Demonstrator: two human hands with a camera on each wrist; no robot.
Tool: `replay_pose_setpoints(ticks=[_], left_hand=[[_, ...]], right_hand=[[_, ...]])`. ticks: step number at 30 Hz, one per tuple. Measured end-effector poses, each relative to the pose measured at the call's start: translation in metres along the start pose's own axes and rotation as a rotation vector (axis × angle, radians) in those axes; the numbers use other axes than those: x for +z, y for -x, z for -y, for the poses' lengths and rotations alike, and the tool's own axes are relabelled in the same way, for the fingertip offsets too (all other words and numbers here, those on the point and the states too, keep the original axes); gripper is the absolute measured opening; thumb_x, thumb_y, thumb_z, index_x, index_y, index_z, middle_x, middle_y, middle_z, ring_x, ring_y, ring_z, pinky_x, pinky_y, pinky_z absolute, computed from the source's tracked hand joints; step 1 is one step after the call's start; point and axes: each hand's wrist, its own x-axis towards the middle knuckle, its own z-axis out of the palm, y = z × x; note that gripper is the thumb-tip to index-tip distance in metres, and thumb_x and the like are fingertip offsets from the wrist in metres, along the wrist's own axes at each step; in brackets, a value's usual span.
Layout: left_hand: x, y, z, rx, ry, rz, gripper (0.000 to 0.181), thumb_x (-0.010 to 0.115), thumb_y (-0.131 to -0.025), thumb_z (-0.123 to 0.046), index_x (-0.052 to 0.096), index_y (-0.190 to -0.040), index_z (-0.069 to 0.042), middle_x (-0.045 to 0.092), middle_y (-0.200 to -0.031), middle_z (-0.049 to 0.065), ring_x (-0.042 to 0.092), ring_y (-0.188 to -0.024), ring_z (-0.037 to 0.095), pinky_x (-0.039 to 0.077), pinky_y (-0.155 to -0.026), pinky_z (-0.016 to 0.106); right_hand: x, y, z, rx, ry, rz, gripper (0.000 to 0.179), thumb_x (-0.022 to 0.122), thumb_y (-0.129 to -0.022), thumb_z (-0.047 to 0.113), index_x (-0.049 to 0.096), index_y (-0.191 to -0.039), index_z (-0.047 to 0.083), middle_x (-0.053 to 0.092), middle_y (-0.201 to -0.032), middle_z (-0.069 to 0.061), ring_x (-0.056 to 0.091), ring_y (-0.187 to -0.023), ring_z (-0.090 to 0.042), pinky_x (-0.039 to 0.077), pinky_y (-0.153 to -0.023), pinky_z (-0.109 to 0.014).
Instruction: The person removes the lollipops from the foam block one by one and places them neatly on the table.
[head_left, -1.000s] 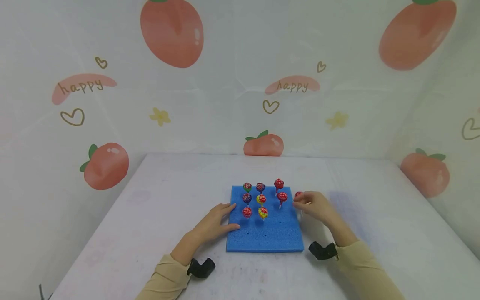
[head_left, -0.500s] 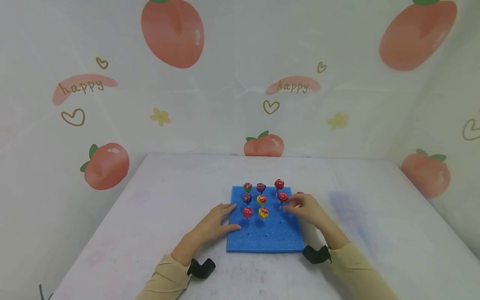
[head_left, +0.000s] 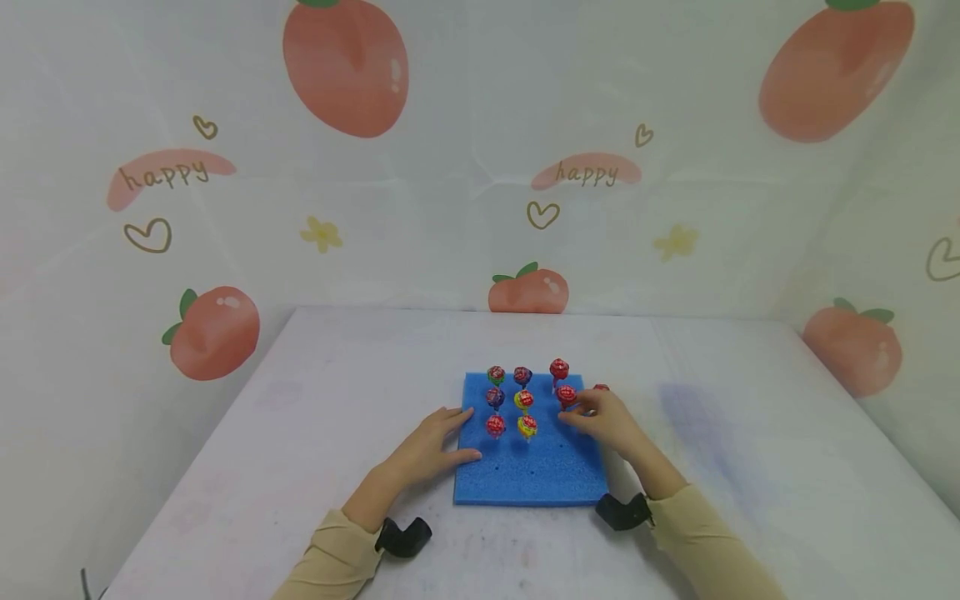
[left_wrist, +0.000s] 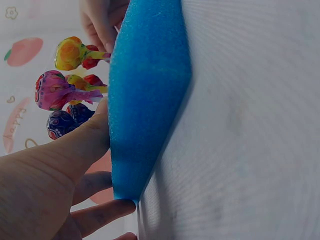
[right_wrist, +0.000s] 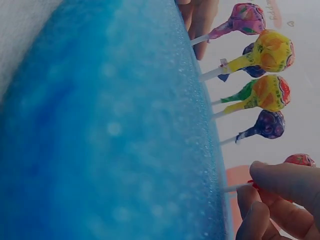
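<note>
Several wrapped lollipops stand by their sticks in a blue foam board. My right hand pinches a red lollipop in the board's right column. In the right wrist view, thumb and fingers close on its stick just under the wrapper, the lower stick at the foam. My left hand rests with spread, straight fingers on the board's left edge. The pink lollipop and the nearer yellow lollipop are closest to it.
Another red lollipop is at the board's right side, mostly hidden behind my right hand. Behind the pinched one stands a further red lollipop. Small holes show in the board's front part. A white cloth covers the table.
My right hand has moved left from the lollipop beside the board to the red one in the right column and now pinches its stick. The left hand has stayed put.
</note>
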Motion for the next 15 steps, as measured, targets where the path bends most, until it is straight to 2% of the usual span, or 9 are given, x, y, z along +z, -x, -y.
replay_pose_setpoints(ticks=[8,15], left_hand=[[0.0014,-0.0004,0.0013,-0.002,-0.011,0.000,0.072,0.065,-0.084,-0.044,0.041,-0.141,-0.009,0.041,-0.145,0.018,0.030,-0.138,0.040,0.030,-0.110,0.056],[0.0012,-0.0001,0.0009,0.001,-0.011,-0.002,0.071,0.065,-0.084,-0.043,0.041,-0.141,-0.009,0.041,-0.145,0.018,0.031,-0.138,0.040,0.030,-0.110,0.056]], right_hand=[[0.0028,-0.0010,-0.0015,-0.058,-0.001,-0.018,0.016,0.066,-0.085,0.009,0.067,-0.093,-0.005,0.067,-0.082,-0.015,0.058,-0.065,-0.014,0.050,-0.057,-0.020],[0.0026,-0.0010,-0.0017,-0.076,0.008,-0.030,0.016,0.066,-0.085,0.009,0.067,-0.093,-0.004,0.068,-0.085,-0.016,0.059,-0.067,-0.014,0.052,-0.057,-0.020]])
